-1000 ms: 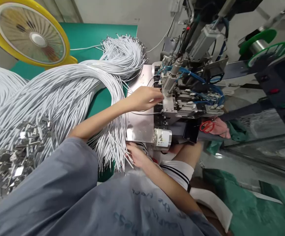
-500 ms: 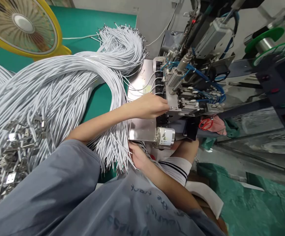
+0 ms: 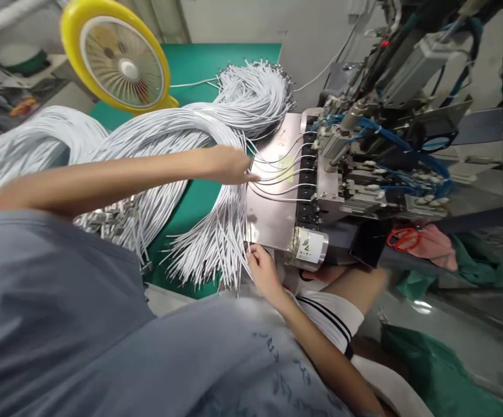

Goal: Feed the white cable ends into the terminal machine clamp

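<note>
My left hand (image 3: 232, 164), a little blurred, reaches over the bundle of white cables (image 3: 168, 130) with its fingertips closed on a white cable at the metal plate's left edge. Lower down, my right hand (image 3: 260, 265) pinches a white cable near the plate's front corner, beside the hanging cable ends (image 3: 220, 255). Several white cables cross the metal plate (image 3: 271, 223) into the black slots (image 3: 307, 176) along the machine (image 3: 331, 185).
A yellow fan (image 3: 164, 63) stands at the back left on the green table (image 3: 190, 58). Right of the plate's front are a labelled round container (image 3: 311, 249), a dark flat object (image 3: 369, 242), red-handled scissors (image 3: 403, 238) and a pink cloth (image 3: 433, 246).
The camera view has shifted. My left hand has moved left from the machine's slots to the cable bundle. More cables show in the slots. My right hand is now visibly pinching a cable.
</note>
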The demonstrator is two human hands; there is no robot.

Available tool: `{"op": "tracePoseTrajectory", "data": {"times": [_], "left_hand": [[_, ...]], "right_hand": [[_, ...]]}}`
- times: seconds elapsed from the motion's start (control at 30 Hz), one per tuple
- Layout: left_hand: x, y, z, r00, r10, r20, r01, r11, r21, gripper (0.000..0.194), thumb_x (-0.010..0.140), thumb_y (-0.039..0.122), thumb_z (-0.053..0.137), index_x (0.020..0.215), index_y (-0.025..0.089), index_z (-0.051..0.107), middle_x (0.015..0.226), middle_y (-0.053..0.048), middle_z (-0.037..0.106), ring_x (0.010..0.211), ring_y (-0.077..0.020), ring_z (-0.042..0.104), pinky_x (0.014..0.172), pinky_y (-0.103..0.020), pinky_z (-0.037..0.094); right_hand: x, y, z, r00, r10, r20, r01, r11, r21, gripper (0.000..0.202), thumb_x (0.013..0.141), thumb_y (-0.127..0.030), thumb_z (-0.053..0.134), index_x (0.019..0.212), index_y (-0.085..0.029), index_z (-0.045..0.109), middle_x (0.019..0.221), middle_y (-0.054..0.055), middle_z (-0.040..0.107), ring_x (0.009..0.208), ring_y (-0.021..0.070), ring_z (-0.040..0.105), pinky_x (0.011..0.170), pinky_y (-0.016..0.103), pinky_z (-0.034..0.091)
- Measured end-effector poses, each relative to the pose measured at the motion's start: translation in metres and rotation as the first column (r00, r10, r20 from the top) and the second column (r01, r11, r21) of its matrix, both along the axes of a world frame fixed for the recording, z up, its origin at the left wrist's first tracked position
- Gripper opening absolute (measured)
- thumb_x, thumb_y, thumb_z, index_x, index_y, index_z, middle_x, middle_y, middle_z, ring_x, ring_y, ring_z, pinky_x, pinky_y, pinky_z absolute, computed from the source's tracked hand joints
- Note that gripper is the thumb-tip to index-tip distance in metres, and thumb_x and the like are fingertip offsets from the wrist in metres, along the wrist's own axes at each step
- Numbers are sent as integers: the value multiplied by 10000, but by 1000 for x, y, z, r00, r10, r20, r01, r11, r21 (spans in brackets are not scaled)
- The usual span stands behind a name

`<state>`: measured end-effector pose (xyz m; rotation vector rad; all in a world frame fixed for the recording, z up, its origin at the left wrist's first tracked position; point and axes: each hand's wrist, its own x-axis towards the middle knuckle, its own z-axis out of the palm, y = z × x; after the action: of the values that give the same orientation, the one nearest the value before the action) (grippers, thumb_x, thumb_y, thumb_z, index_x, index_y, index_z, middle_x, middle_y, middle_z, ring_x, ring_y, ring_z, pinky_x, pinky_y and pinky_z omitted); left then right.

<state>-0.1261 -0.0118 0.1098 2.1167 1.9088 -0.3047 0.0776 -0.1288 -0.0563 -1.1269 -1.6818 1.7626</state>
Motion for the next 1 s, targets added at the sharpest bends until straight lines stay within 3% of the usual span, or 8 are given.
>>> {"op": "tracePoseTrajectory", "data": {"times": [0.03,0.1,0.23,0.47,0.67,0.77,0.87,1.0], "left_hand": [[-14,-20,-5,997,77,32,-69,977,-200,569,812,630,451,497,156,449,500,-42,441,566,-192,490,621,-311,321],[-32,-66,-19,988,138,66,-111,943,-314,564,849,606,410,494,168,406,465,-11,416,482,-141,440,578,-277,313],[-23,-144,-49,960,252,125,-219,948,-229,445,909,556,314,673,187,391,552,17,451,489,-128,425,525,-240,282],[45,-181,-65,939,196,284,-187,981,-58,363,943,501,242,859,211,444,558,39,482,475,-157,461,467,-251,267],[46,-144,-32,973,3,229,-36,989,142,456,876,514,451,567,183,509,392,43,291,351,-106,293,443,-240,205],[63,-89,-18,953,-233,195,150,919,365,249,900,343,467,899,154,630,806,-84,629,672,-177,568,580,-279,392],[98,-36,-29,701,-634,325,407,731,548,258,910,249,460,1112,153,587,1100,-132,623,1018,-216,572,814,-339,464],[136,-6,-60,435,-708,557,367,704,608,245,912,219,453,1090,141,602,965,-131,653,830,-148,622,703,-256,498]], "right_hand": [[3,2,1,999,28,29,-29,998,48,154,843,-312,446,750,-198,492,548,-73,366,500,100,338,525,238,245],[9,6,2,998,44,49,-49,994,99,184,857,-330,429,770,-191,512,535,-73,364,490,102,329,519,242,235],[24,14,4,999,28,-18,-25,987,158,253,862,-358,435,838,-171,604,641,-14,557,576,134,457,579,245,320],[51,24,12,998,-11,60,-5,964,267,339,881,-359,429,975,-162,689,760,50,691,667,193,583,684,297,415],[76,27,28,974,-215,70,164,885,436,275,856,-281,472,1021,-194,674,1033,108,693,936,246,623,837,353,441],[87,38,39,918,-393,-48,378,836,398,166,804,-278,564,896,-184,663,847,73,685,763,193,618,716,306,468],[95,56,51,817,-518,-255,568,798,199,123,732,-291,653,770,-181,615,668,1,607,593,126,550,589,256,443],[98,74,65,693,-577,-432,633,774,-18,156,688,-295,693,736,-190,589,599,-39,552,519,91,498,538,240,416]]}}
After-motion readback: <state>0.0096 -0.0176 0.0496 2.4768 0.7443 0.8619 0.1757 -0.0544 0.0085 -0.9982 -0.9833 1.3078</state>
